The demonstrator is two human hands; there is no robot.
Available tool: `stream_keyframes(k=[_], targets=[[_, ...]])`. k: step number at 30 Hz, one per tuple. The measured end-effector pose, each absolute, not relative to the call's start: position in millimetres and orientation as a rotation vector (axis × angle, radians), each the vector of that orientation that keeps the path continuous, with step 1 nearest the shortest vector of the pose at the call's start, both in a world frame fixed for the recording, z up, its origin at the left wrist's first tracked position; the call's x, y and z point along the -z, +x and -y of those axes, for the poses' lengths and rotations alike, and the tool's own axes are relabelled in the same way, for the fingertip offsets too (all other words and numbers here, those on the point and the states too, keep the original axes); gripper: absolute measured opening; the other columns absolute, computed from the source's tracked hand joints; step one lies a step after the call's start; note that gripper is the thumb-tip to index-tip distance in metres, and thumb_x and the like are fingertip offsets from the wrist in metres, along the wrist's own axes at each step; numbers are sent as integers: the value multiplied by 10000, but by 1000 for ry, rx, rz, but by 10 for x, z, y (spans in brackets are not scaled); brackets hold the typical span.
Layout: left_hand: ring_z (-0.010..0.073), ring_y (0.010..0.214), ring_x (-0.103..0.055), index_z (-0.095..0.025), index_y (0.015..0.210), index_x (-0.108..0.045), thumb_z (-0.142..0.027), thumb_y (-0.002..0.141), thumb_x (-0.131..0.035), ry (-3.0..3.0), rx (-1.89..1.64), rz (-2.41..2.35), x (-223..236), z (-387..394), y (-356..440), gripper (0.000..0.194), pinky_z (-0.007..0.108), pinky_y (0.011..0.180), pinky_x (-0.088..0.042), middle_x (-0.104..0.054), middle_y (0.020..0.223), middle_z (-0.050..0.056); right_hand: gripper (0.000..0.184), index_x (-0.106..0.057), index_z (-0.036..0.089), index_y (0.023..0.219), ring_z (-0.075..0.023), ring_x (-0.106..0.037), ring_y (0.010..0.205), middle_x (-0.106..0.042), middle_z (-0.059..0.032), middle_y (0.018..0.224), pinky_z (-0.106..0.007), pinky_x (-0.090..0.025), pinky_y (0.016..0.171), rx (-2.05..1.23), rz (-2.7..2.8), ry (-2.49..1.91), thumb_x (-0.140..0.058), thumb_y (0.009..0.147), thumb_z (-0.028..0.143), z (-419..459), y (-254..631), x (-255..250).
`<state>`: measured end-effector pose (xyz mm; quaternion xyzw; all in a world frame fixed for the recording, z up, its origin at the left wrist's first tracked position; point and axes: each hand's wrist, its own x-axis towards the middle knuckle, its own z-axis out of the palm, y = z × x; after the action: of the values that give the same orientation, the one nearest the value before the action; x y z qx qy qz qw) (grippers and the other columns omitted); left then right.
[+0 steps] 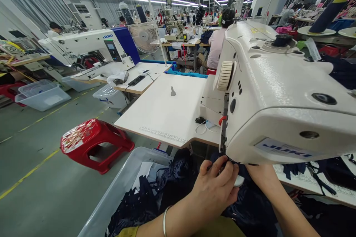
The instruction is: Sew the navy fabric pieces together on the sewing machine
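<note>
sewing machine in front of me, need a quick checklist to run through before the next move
1. Left hand at the work: ok, fingers bent under the machine head, beside dark fabric.
2. Right hand placement: cannot tell, the machine head hides it; only the right forearm and wrist show.
3. Fingers clear of the needle: cannot tell, the needle is hidden.
4. Bin within reach: ok, probably, as it sits close by the left arm with dark garments inside.
5. Ruler marks visible: ok, along the tabletop's near edge.
</note>
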<state>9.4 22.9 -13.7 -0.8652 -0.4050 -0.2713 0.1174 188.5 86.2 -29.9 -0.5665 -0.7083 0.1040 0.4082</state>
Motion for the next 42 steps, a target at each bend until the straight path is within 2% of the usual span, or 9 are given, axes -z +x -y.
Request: stream_keyframes(k=[4,14,18,23,26,29,32,38,42], targets=[[214,1192,-506,-178,1256,-591,-315,901,-535,-2481,785,1179,139,-230,108,385,335,952,-290,-624,1201,57,452,-639,248,592,-326,-659,903,-671,-96,591,-520,-495,879,-260,1844,-1375,-348,930,324,-865,1925,384],[213,1202,-500,-195,1240,-605,-325,911,-509,-2466,764,1170,129,-232,106,367,332,941,-289,-621,1209,53,376,-707,239,760,-306,-663,946,-725,-87,715,-462,-516,868,-342,1844,-1332,-373,927,279,-861,1955,497],[189,1182,-510,-184,1241,-596,-297,912,-506,-2471,816,1185,174,-237,113,360,342,924,-305,-638,1199,24,285,-710,244,795,-331,-651,994,-744,-94,775,-471,-514,882,-557,1727,-1315,-475,869,386,-849,1960,492],[181,1085,-577,-193,1191,-620,-331,878,-561,-2394,1028,1208,270,-279,124,347,345,898,-321,-675,1130,-1,213,-702,255,687,-358,-656,983,-754,-91,787,-471,-509,891,-677,1612,-1331,-577,731,422,-879,1906,401],[183,1001,-613,-205,1131,-643,-346,908,-530,-2343,1152,1188,294,-332,124,286,352,883,-325,-699,1064,-4,236,-730,227,783,-323,-651,1010,-756,-81,814,-424,-516,889,-703,1530,-1365,-557,747,384,-849,1856,331],[185,968,-622,-208,1111,-649,-378,941,-486,-2318,1198,1148,300,-380,113,290,347,859,-331,-706,1039,8,335,-721,189,943,-291,-620,1076,-747,-94,887,-407,-486,932,-742,1396,-1403,-496,828,408,-776,1831,373],[181,965,-620,-230,1120,-650,-396,958,-453,-2327,1200,1124,320,-404,103,304,337,869,-328,-703,1034,14,406,-692,179,997,-280,-607,1084,-728,-104,948,-404,-462,957,-807,1249,-1443,-461,876,490,-691,1846,608],[184,983,-607,-243,1173,-636,-398,954,-425,-2362,1117,1122,398,-409,112,342,328,919,-324,-688,1040,26,463,-656,171,954,-289,-630,1004,-698,-97,938,-391,-498,883,-992,1034,-1528,-517,828,594,-688,1873,1434],[179,989,-609,-229,1183,-628,-358,960,-416,-2353,1150,1087,364,-394,124,334,327,922,-326,-694,1039,27,322,-627,161,1067,-245,-618,1023,-649,-92,1109,-431,-493,899,-1090,976,-1535,-568,901,431,-757,1770,1695]])
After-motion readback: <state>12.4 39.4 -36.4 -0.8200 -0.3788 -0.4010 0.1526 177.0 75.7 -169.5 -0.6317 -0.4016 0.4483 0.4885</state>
